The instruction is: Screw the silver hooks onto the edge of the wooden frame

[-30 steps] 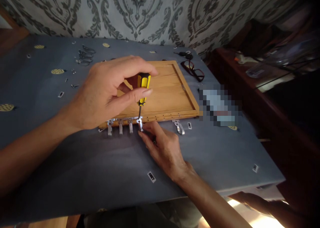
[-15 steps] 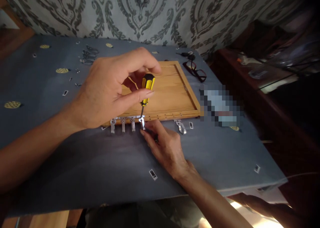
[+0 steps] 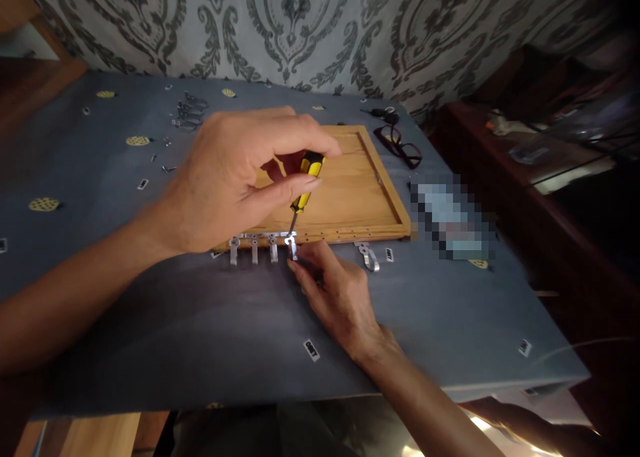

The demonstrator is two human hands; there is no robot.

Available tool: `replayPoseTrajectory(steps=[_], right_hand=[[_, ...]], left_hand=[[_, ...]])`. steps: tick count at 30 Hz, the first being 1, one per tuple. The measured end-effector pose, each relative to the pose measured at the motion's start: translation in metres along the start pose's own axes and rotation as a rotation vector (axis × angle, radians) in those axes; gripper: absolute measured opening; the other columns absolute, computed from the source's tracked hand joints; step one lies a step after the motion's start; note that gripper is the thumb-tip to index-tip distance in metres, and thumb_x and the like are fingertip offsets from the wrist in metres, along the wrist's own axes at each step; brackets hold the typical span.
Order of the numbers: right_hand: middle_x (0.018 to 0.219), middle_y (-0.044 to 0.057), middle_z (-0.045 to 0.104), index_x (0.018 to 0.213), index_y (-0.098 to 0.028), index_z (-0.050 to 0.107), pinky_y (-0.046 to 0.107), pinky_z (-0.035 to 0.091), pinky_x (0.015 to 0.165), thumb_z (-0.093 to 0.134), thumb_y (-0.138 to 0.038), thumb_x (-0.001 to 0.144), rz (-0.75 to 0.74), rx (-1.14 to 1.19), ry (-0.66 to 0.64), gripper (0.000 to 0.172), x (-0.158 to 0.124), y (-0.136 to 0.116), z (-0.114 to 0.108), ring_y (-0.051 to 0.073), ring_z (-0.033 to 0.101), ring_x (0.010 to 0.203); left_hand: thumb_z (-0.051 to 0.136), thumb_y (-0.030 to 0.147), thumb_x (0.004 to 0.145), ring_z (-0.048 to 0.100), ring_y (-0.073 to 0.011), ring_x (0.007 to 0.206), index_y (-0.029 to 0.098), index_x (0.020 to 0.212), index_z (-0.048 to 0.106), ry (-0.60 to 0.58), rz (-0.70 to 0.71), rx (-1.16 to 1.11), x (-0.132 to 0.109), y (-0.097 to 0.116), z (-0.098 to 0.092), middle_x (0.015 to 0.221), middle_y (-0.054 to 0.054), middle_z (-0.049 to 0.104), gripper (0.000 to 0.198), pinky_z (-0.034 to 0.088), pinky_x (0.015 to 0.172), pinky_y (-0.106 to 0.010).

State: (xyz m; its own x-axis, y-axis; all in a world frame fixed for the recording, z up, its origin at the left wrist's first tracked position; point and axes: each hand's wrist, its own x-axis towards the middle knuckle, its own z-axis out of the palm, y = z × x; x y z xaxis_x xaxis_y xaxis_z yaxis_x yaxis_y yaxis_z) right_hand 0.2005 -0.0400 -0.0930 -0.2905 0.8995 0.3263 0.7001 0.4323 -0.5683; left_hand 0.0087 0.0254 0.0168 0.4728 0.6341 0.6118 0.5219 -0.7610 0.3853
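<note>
A yellow and black screwdriver (image 3: 308, 177) leans in my left hand (image 3: 225, 177), between its thumb and fingers. Its tip meets a shiny metal hook (image 3: 293, 249) on the near edge of a wooden frame (image 3: 387, 190). My right hand (image 3: 340, 290) pinches that hook from below with thumb and forefinger. Several similar metal hooks (image 3: 255, 250) hang in a row along the edge to the left, partly under my left hand. One loose hook (image 3: 369, 257) lies on the cloth to the right of my right hand.
Blue patterned cloth (image 3: 200, 350) covers the table. More loose hooks (image 3: 187, 113) and small screws (image 3: 167, 142) lie at the back left. Glasses (image 3: 399, 147) and keys (image 3: 385, 115) rest behind the frame's right side. A blurred-out flat object (image 3: 450, 217) lies right of the frame.
The screwdriver's handle has tilted further to the right as my left fingers stretch out over it. My right hand stays at the hook. The whole view has shifted slightly.
</note>
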Motion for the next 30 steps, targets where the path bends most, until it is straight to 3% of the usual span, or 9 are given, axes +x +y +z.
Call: replayPoseTrajectory(steps=[7,11,16,22,26,30], right_hand=[[0.085,0.003,0.078,0.097,-0.023,0.06,0.027,0.054,0.063,0.054,-0.026,0.096,0.013,0.023,-0.001,0.007,0.0001,-0.0012,0.0001,0.017,0.074,0.071],[0.082,0.002,0.077,0.097,-0.024,0.059,0.026,0.053,0.062,0.055,-0.025,0.096,0.011,0.027,-0.002,0.004,0.0002,-0.0013,0.0004,0.017,0.073,0.069],[0.083,0.002,0.077,0.097,-0.023,0.059,0.026,0.052,0.06,0.055,-0.024,0.096,-0.004,0.039,0.007,0.004,0.0004,-0.0009,-0.0004,0.016,0.073,0.067],[0.081,0.002,0.076,0.096,-0.023,0.059,0.026,0.051,0.057,0.054,-0.026,0.096,0.015,0.023,0.008,0.006,0.0005,-0.0007,0.0006,0.015,0.071,0.064],[0.08,0.002,0.076,0.096,-0.023,0.06,0.025,0.051,0.057,0.054,-0.025,0.096,0.009,0.033,0.0,0.007,0.0007,-0.0008,0.0009,0.015,0.071,0.063],[0.08,0.002,0.076,0.096,-0.023,0.061,0.025,0.051,0.057,0.054,-0.026,0.096,0.016,0.032,-0.002,0.007,0.0012,-0.001,0.0001,0.015,0.071,0.064]], left_hand=[[0.07,0.033,0.088,0.067,-0.0091,0.074,0.023,0.103,0.072,0.036,-0.006,-0.015,-0.0015,-0.0008,0.0036,0.095,-0.001,0.072,0.018,0.059,0.07,-0.019],[0.066,0.025,0.09,0.067,-0.0079,0.074,0.023,0.102,0.072,0.038,0.02,-0.009,-0.0005,0.0003,0.0026,0.092,0.0,0.072,0.014,0.059,0.069,-0.018],[0.065,0.018,0.089,0.07,-0.0088,0.081,0.023,0.11,0.068,-0.002,-0.01,-0.023,-0.0009,-0.001,0.0008,0.103,0.002,0.074,0.022,0.058,0.073,-0.017],[0.065,0.035,0.09,0.065,-0.0099,0.072,0.022,0.102,0.07,0.044,0.014,-0.027,-0.0019,-0.002,0.0034,0.092,-0.002,0.07,0.018,0.058,0.069,-0.021],[0.066,0.025,0.089,0.067,-0.0095,0.074,0.023,0.098,0.072,0.043,-0.03,-0.031,-0.0006,0.0005,0.0011,0.091,0.0,0.071,0.01,0.058,0.069,-0.019],[0.064,0.022,0.09,0.07,-0.0104,0.079,0.024,0.104,0.071,0.015,-0.04,-0.044,0.0002,-0.001,-0.0004,0.097,0.0,0.075,0.016,0.059,0.071,-0.019]])
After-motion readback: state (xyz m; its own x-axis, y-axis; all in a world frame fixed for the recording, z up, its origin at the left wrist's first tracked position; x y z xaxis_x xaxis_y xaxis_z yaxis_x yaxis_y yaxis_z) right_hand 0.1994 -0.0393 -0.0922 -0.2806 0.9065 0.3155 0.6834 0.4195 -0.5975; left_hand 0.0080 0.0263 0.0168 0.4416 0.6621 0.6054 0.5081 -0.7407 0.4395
